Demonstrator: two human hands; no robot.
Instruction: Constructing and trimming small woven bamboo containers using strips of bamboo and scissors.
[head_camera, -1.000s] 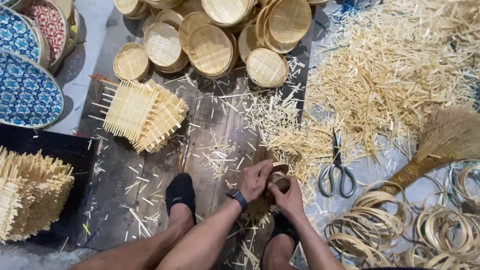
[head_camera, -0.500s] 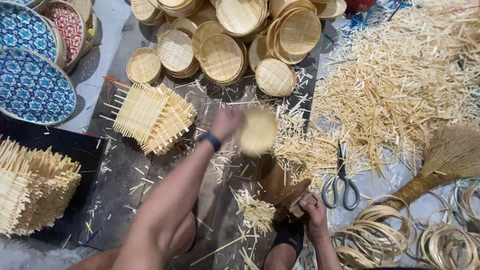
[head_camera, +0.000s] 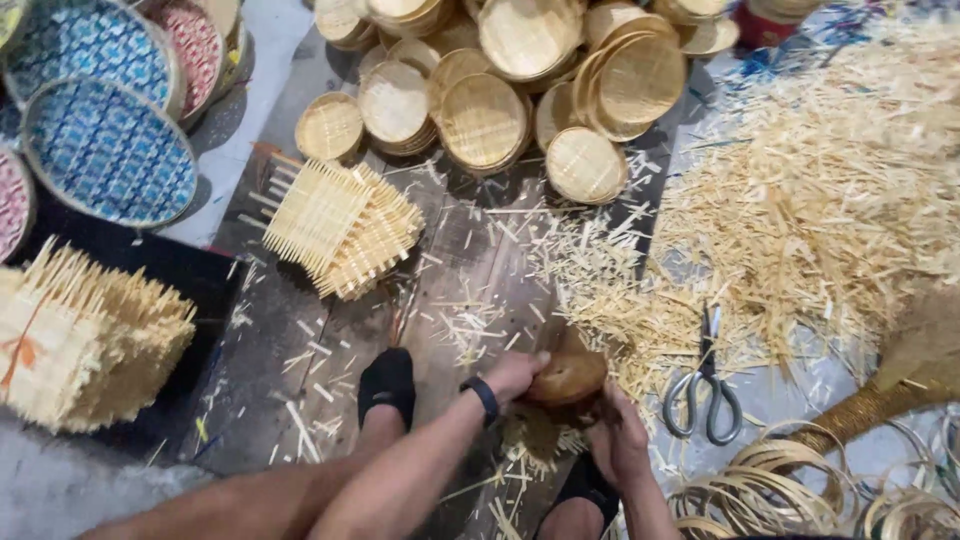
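Note:
My left hand (head_camera: 515, 373), with a black band on the wrist, rests its fingers on a brown rounded block (head_camera: 572, 376) that sits on the dark wooden board (head_camera: 470, 270) between my feet. From the lower right, my right hand (head_camera: 620, 440) holds the same block. Bamboo trimmings (head_camera: 520, 445) lie under and around both hands. My feet in black socks (head_camera: 388, 385) flank the spot. A small round woven basket (head_camera: 585, 165) lies at the near edge of a heap of similar baskets (head_camera: 485, 115) at the top.
Grey scissors (head_camera: 705, 388) lie right of the block. Loose bamboo strips (head_camera: 830, 200) cover the right side, with bamboo hoops (head_camera: 760, 490) and a broom (head_camera: 900, 390) below them. Square woven mats (head_camera: 340, 225) and another stack (head_camera: 80, 330) sit left, with blue patterned trays (head_camera: 110, 150) beyond.
My left hand, which had lifted a small round basket toward the heap, has let it go and come back down onto the brown block. The right hand stayed low.

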